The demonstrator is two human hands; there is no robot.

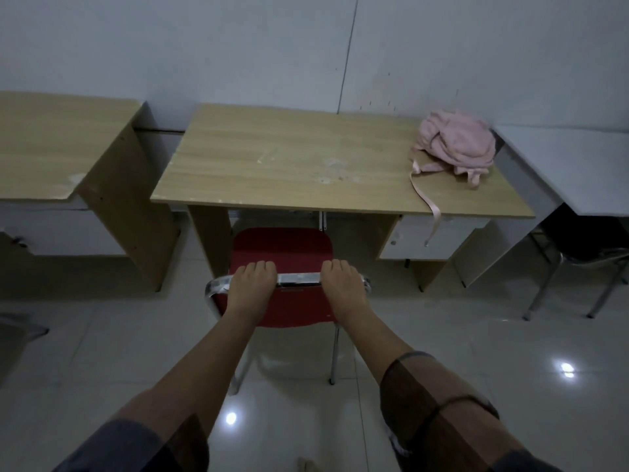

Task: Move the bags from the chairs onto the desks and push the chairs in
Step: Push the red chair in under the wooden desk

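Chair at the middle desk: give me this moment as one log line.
step: pushing chair in | left hand: grips chair back rail | right hand: grips rail | bag: on desk | seat: partly under desk

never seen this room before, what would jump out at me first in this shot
The red chair in the centre stands out most, half under the wooden desk, with the left hand and the right hand both gripping its chrome back rail. Next is the pink bag slumped on the desk's far right corner, one strap hanging over the front edge.
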